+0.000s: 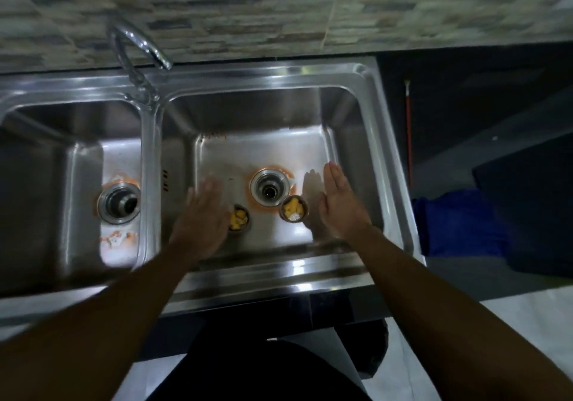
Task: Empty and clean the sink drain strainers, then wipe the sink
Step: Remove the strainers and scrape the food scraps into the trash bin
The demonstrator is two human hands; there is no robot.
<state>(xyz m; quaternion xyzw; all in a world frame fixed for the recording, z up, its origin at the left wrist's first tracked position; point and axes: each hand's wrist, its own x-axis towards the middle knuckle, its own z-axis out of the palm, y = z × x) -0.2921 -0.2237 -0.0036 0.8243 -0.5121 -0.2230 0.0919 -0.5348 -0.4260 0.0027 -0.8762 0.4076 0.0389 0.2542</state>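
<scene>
A steel double sink (pixel 273 264) fills the view. Two small metal strainers holding yellow food scraps stand on the floor of the right basin: one strainer (pixel 240 218) left of the open drain (pixel 270 190), the other strainer (pixel 294 209) to its right. Orange residue rings both drains. My left hand (pixel 203 214) hovers flat and blurred beside the left strainer, partly covering it. My right hand (pixel 339 202) is held flat, fingers together, just right of the other strainer. Neither hand holds anything.
The left basin has its own drain (pixel 118 203) and orange stains. A curved tap (pixel 136 53) stands at the back between the basins. A blue cloth (pixel 459 224) lies on the dark counter to the right, near a thin red stick (pixel 409 121).
</scene>
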